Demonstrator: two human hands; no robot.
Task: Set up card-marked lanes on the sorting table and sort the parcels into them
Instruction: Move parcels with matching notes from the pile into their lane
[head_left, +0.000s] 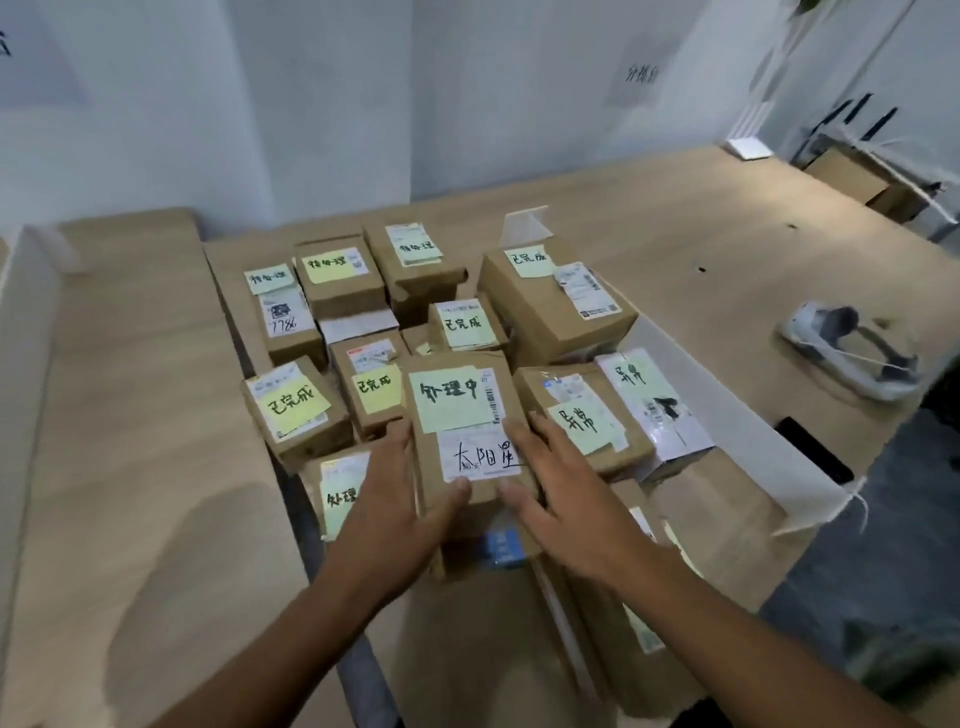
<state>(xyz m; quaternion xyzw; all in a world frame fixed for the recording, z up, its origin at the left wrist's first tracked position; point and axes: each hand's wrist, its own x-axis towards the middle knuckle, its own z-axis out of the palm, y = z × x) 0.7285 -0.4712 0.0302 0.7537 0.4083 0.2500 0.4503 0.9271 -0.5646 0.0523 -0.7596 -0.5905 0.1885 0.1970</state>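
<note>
Item 1. Left hand (395, 499) and right hand (561, 499), bare, forearms entering from the bottom edge. Both lay apart with fingers stretched out, one on each side of the same parcel, and each thumb rested on the near edge of its top face.

Item 2. Brown cardboard parcel with a pale green note and a white handwritten label (480, 498). It was held between the two hands at the near middle of the cluster, resting on a lower brown box with a blue label (501, 551).

Item 3. Brown parcel with a yellow-green note (337, 499), just left of the left hand and partly covered by it.

Item 4. Brown parcel with a green note (582, 421) and white-wrapped parcel with a green note (654, 400), side by side, just right of the right hand.

Item 5. Two small brown boxes with yellow-green notes (298, 410) (374, 384), left of the held parcel.

Item 6. Small brown box with a green note (462, 322) and large brown carton with a green note and white shipping label (530, 291), behind the held parcel.

Item 7. Back row of three brown boxes with yellow-green notes (332, 270), nearest the wall.

Item 8. Folded white card (524, 223), upright behind the large carton.

Item 9. Light wooden table (675, 218). To the right it bore a blurred white and grey device (852, 358), well apart from the parcels, and a flat black object (813, 449) near its edge.

Item 10. Low white divider panel (727, 405), right of the cluster.

Item 11. Paper sign (636, 73) on the white wall, writing too blurred to read.
</note>
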